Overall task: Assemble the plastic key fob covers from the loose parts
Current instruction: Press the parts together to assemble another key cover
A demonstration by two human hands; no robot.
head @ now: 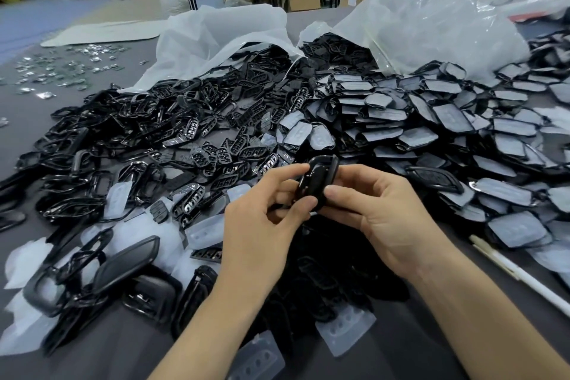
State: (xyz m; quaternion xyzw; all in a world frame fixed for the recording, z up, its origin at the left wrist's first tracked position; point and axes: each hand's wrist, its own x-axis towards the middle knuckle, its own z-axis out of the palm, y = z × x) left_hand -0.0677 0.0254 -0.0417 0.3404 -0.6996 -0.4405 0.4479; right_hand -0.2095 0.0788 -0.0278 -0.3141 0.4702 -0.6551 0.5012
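Note:
A glossy black key fob cover (316, 180) is held edge-up above the table, in the middle of the view. My left hand (265, 225) pinches its left side with thumb and forefinger. My right hand (379, 210) grips its right side, thumb pressed on the lower edge. Loose black frames (101, 145) are heaped on the left. Black button grids (234, 151) lie in the centre. Covers with pale film backs (431, 133) are piled on the right. Translucent button pads (345, 330) lie near my forearms.
Two open clear plastic bags (222, 37) (431, 21) spill parts at the back. A white pen (524, 278) lies at the right near the table edge. Small shiny metal pieces (61, 68) are scattered far left. Tables and cardboard boxes stand behind.

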